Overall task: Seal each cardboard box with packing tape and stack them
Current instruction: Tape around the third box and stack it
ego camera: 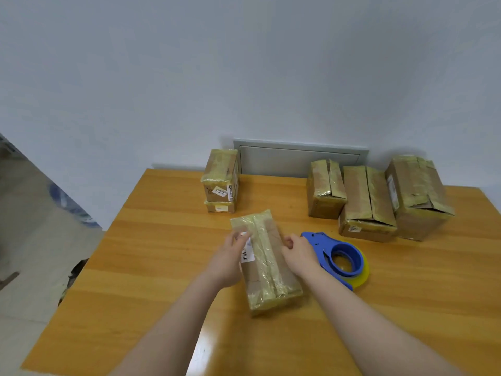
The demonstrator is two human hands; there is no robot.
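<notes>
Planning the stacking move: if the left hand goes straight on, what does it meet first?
The left hand touches the tape-wrapped brown cardboard box; beyond it, possibly the two-box stack, depth unclear.

table [162,267]: glossy wood | box [267,270]: cardboard, shiny crinkled tape | dispenser [336,253]: smooth blue plastic
</notes>
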